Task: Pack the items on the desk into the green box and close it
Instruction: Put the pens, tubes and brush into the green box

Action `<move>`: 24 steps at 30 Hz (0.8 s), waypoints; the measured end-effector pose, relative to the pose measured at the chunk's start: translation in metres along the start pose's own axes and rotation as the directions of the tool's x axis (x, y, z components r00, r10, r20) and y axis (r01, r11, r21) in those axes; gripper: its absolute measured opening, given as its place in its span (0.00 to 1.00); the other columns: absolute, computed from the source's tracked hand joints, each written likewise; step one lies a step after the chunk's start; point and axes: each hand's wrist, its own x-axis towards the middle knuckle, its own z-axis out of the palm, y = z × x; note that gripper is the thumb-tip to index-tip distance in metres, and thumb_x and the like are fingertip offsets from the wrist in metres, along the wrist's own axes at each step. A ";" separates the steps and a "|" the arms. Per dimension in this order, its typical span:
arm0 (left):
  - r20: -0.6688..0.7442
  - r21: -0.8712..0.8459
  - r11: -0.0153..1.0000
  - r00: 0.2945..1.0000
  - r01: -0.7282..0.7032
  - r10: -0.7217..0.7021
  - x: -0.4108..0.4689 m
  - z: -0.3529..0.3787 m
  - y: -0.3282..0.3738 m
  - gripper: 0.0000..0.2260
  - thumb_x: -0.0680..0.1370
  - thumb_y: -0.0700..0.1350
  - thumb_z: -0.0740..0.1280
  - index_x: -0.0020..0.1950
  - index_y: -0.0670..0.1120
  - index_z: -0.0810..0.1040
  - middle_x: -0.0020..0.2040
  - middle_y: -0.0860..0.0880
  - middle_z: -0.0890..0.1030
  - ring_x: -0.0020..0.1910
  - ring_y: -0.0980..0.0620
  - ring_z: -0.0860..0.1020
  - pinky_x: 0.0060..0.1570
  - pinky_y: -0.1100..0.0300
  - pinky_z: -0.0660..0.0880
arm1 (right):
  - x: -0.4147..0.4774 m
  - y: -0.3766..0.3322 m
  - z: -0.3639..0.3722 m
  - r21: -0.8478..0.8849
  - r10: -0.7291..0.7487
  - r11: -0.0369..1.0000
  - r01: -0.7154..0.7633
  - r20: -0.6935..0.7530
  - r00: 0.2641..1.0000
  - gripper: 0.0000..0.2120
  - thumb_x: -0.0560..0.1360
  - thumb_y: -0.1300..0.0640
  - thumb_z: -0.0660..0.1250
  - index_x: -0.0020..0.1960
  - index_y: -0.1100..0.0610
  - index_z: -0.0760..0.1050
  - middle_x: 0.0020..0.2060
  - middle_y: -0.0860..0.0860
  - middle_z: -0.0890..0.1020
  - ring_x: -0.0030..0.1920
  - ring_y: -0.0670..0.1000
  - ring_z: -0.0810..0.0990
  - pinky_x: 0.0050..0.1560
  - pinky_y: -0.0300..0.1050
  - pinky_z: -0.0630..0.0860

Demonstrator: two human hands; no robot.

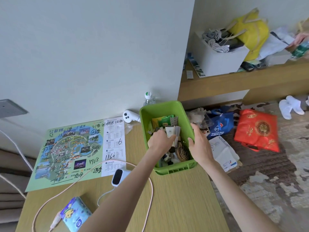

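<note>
- The green box (175, 169) sits at the bench's (175, 201) right edge, partly filled.
- The left grip (160, 139) reaches inside, curled round a white tube (169, 131), likely tucking it down.
- The right grip (199, 144) clasps the box rim, probably to steady it.
- A tissue pack (75, 213) and a cable (151, 190) are not yet packed.

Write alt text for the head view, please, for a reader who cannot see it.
A person's left hand reaches into an open green box of small items on a desk while the right hand grips its right wall. A map lies nearby.
</note>
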 end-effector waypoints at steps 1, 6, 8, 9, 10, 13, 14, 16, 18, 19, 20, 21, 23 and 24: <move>0.014 0.001 1.000 1.000 0.001 -0.001 0.002 0.003 -0.001 0.21 0.79 0.58 0.62 0.45 0.38 0.76 0.37 0.43 0.80 0.38 0.42 0.80 0.37 0.52 0.78 | 0.000 0.002 0.001 0.000 0.008 1.000 -0.008 0.000 1.000 0.26 0.77 0.65 0.64 0.74 0.57 0.62 0.68 0.55 0.74 0.62 0.58 0.77 0.54 0.53 0.76; -0.078 -0.043 0.997 0.995 -0.060 0.056 0.018 -0.001 0.006 0.20 0.82 0.54 0.56 0.62 0.38 0.67 0.53 0.39 0.80 0.49 0.39 0.80 0.45 0.47 0.77 | 0.002 0.004 0.004 -0.001 0.014 1.000 -0.014 -0.007 1.000 0.26 0.78 0.64 0.64 0.74 0.57 0.61 0.71 0.54 0.71 0.65 0.57 0.76 0.57 0.51 0.76; -0.115 -0.064 0.990 0.986 -0.129 0.121 0.028 -0.008 0.013 0.15 0.83 0.52 0.57 0.60 0.40 0.66 0.54 0.39 0.80 0.50 0.38 0.79 0.46 0.45 0.77 | 0.002 0.005 0.004 -0.011 0.014 1.000 -0.014 -0.005 1.000 0.26 0.78 0.64 0.63 0.74 0.57 0.61 0.70 0.53 0.72 0.62 0.57 0.77 0.54 0.51 0.77; -0.135 -0.075 0.982 0.977 -0.174 0.163 0.033 -0.012 0.016 0.14 0.83 0.50 0.57 0.60 0.40 0.67 0.56 0.40 0.79 0.51 0.39 0.78 0.49 0.44 0.76 | 0.002 0.005 0.004 -0.015 0.015 1.000 -0.015 -0.007 1.000 0.26 0.78 0.64 0.63 0.74 0.57 0.61 0.70 0.53 0.72 0.61 0.57 0.78 0.52 0.51 0.78; -0.149 -0.078 0.972 0.966 -0.223 0.210 0.038 -0.014 0.018 0.12 0.83 0.48 0.58 0.60 0.40 0.67 0.57 0.40 0.78 0.54 0.39 0.77 0.51 0.43 0.75 | 0.002 0.005 0.004 -0.017 0.013 1.000 -0.014 -0.009 1.000 0.26 0.78 0.64 0.63 0.74 0.56 0.60 0.70 0.53 0.72 0.60 0.57 0.79 0.51 0.51 0.78; -0.066 0.006 0.957 0.954 -0.292 0.291 0.054 -0.015 0.015 0.16 0.82 0.43 0.60 0.69 0.42 0.66 0.62 0.40 0.73 0.61 0.40 0.71 0.61 0.44 0.70 | 0.002 0.005 0.004 -0.007 0.002 1.000 -0.002 -0.011 1.000 0.27 0.78 0.64 0.63 0.75 0.57 0.60 0.71 0.53 0.71 0.62 0.56 0.78 0.54 0.49 0.77; -0.007 0.048 0.957 0.958 -0.285 0.285 0.057 -0.014 0.012 0.19 0.81 0.42 0.60 0.73 0.43 0.64 0.66 0.40 0.71 0.65 0.39 0.69 0.64 0.44 0.68 | 0.002 0.005 0.004 -0.005 -0.001 1.000 0.001 -0.009 1.000 0.27 0.78 0.64 0.63 0.75 0.57 0.60 0.71 0.53 0.71 0.63 0.56 0.77 0.55 0.49 0.77; 0.058 0.100 0.955 0.960 -0.279 0.274 0.059 -0.013 0.007 0.22 0.81 0.42 0.60 0.76 0.45 0.63 0.69 0.41 0.69 0.68 0.39 0.67 0.67 0.45 0.67 | 0.002 0.005 0.004 -0.003 -0.011 1.000 0.011 -0.008 1.000 0.27 0.78 0.65 0.63 0.75 0.57 0.60 0.71 0.53 0.71 0.63 0.56 0.77 0.55 0.49 0.77; 0.035 0.132 0.938 0.947 -0.321 0.320 0.057 -0.013 0.003 0.20 0.81 0.42 0.60 0.73 0.47 0.68 0.68 0.43 0.71 0.67 0.42 0.69 0.65 0.47 0.69 | 0.002 0.006 0.004 -0.010 -0.018 1.000 0.018 -0.012 1.000 0.27 0.78 0.65 0.63 0.75 0.57 0.60 0.70 0.54 0.72 0.62 0.57 0.78 0.53 0.49 0.77; 0.008 0.149 0.924 0.935 -0.352 0.355 0.054 -0.014 0.001 0.18 0.81 0.42 0.60 0.71 0.47 0.71 0.66 0.44 0.73 0.65 0.43 0.71 0.63 0.47 0.71 | 0.002 0.006 0.004 -0.014 -0.016 1.000 0.016 -0.014 1.000 0.27 0.78 0.65 0.63 0.75 0.57 0.60 0.69 0.54 0.73 0.61 0.57 0.78 0.52 0.49 0.77; -0.020 0.160 0.912 0.922 -0.379 0.386 0.049 -0.017 0.000 0.16 0.81 0.41 0.60 0.69 0.47 0.73 0.64 0.45 0.75 0.63 0.44 0.73 0.61 0.47 0.73 | 0.002 0.006 0.004 -0.017 -0.014 1.000 0.014 -0.014 1.000 0.27 0.78 0.64 0.63 0.75 0.57 0.60 0.69 0.54 0.73 0.60 0.57 0.79 0.51 0.48 0.77; -0.048 0.161 0.902 0.909 -0.401 0.413 0.044 -0.021 -0.002 0.15 0.80 0.41 0.61 0.66 0.47 0.75 0.62 0.46 0.76 0.61 0.46 0.74 0.58 0.48 0.74 | 0.003 0.006 0.004 -0.023 -0.015 1.000 0.014 -0.013 1.000 0.27 0.78 0.64 0.63 0.75 0.57 0.60 0.68 0.54 0.74 0.59 0.57 0.79 0.50 0.47 0.77; -0.103 0.120 0.892 0.888 -0.435 0.447 0.032 -0.030 -0.007 0.12 0.81 0.41 0.61 0.63 0.46 0.78 0.58 0.48 0.78 0.55 0.49 0.77 0.53 0.49 0.77 | 0.002 0.005 0.003 -0.040 -0.022 0.999 0.021 -0.009 1.000 0.27 0.78 0.64 0.63 0.75 0.58 0.59 0.68 0.55 0.73 0.59 0.57 0.79 0.50 0.46 0.76; -0.140 0.088 0.890 0.879 -0.448 0.456 0.024 -0.034 -0.010 0.12 0.81 0.41 0.60 0.61 0.46 0.79 0.56 0.49 0.79 0.52 0.51 0.78 0.50 0.50 0.78 | 0.002 0.004 0.002 -0.048 -0.027 0.998 0.027 -0.008 1.000 0.27 0.78 0.64 0.63 0.75 0.59 0.59 0.69 0.55 0.73 0.61 0.57 0.78 0.52 0.47 0.75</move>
